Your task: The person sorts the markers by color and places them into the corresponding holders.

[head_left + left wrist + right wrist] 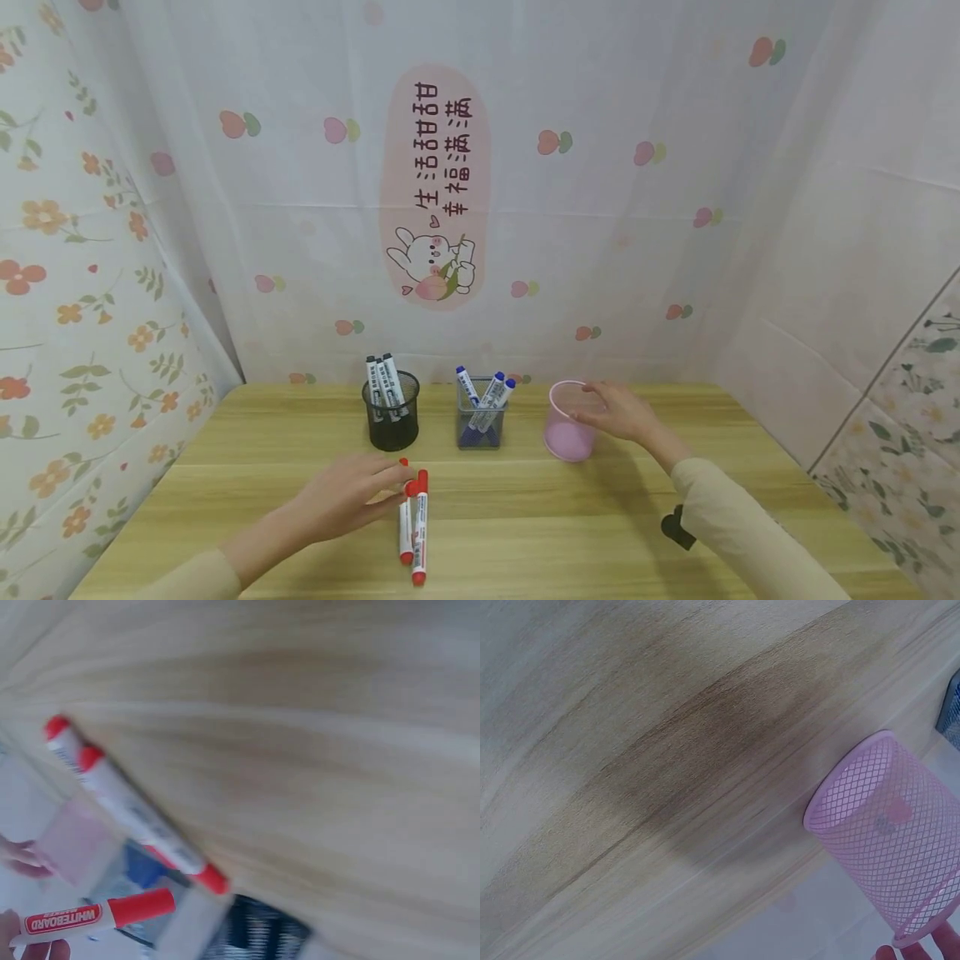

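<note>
Pale sleeves (750, 533) sit nearest the cam, over a wood-look table (517, 521). Landmark: the square cup (480, 442) toward the back, w/ blue markers (467, 385) stood in it, caps up, prob. so they're easy to grab.

On the near side of the square cup, a bit left, my L hand (348, 500) pinches one red marker (67, 920) by its white barrel; the red cap juts free, prob. b/c a barrel grip leaves that end clear. Two loose red markers (420, 533) lie close together by that hand, also nearer me than the square cup, prob. for quick reach.

Right of the square cup, a pink mesh cup (567, 439) stands upright; my R hand (622, 412) grasps its rim w/ thumb & fingers, prob. to steady it, as it looks light. How hard, can't tell.

Left of the square cup, a round black cup (393, 431) has black markers (385, 383) leaning in it; looks sorted by colour. Small black item (677, 529), nearer me & right of the square cup: can't tell what. Behind the square cup hangs a fruit-print curtain (600, 267).
</note>
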The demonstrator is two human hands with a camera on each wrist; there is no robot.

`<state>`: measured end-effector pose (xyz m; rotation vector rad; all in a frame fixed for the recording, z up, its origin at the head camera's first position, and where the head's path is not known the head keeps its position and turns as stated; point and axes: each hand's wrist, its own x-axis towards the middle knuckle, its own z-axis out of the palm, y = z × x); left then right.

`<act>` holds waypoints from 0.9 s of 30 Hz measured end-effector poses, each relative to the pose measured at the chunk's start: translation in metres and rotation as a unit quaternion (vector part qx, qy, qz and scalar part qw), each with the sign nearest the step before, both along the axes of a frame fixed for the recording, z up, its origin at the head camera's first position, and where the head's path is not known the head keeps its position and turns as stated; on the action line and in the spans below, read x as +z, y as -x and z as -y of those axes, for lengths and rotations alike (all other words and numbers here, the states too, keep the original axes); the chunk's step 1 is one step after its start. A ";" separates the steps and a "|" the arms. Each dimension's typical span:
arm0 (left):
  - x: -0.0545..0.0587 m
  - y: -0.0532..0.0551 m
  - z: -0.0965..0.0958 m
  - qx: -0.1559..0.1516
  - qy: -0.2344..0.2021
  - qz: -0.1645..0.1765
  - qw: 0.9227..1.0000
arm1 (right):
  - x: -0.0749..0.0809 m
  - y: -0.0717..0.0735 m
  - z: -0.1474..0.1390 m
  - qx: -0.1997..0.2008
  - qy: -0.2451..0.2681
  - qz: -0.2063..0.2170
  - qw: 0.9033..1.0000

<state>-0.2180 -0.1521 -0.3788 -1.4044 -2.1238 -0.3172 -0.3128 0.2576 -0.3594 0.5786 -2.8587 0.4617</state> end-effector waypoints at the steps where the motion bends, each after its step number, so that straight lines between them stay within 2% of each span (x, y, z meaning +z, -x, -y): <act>1: 0.004 0.000 -0.005 -0.009 -0.014 0.001 1.000 | 0.000 0.000 0.000 0.000 0.000 0.000 1.000; 3: 0.010 -0.001 -0.016 -0.023 -0.034 0.016 0.999 | 0.001 0.000 0.000 -0.001 0.001 0.000 1.000; 6: 0.018 -0.002 -0.033 -0.046 -0.054 0.062 0.996 | 0.000 0.000 -0.001 -0.002 0.003 0.000 1.000; 9: 0.022 -0.003 -0.049 -0.072 -0.083 0.121 0.987 | -0.001 -0.001 -0.001 -0.004 0.004 -0.001 1.000; 13: 0.026 -0.002 -0.067 -0.107 -0.113 0.175 0.972 | -0.002 -0.001 -0.001 -0.002 0.003 -0.003 1.000; 17: 0.031 -0.001 -0.084 -0.126 -0.120 0.191 0.966 | -0.002 -0.001 -0.002 -0.003 0.005 0.000 1.000; 21: 0.038 0.000 -0.099 -0.128 -0.123 0.189 0.966 | -0.002 -0.002 -0.001 -0.002 0.005 0.000 1.000; 27: 0.049 0.004 -0.120 -0.144 -0.130 0.207 0.959 | -0.002 -0.001 -0.001 -0.008 0.003 -0.001 1.000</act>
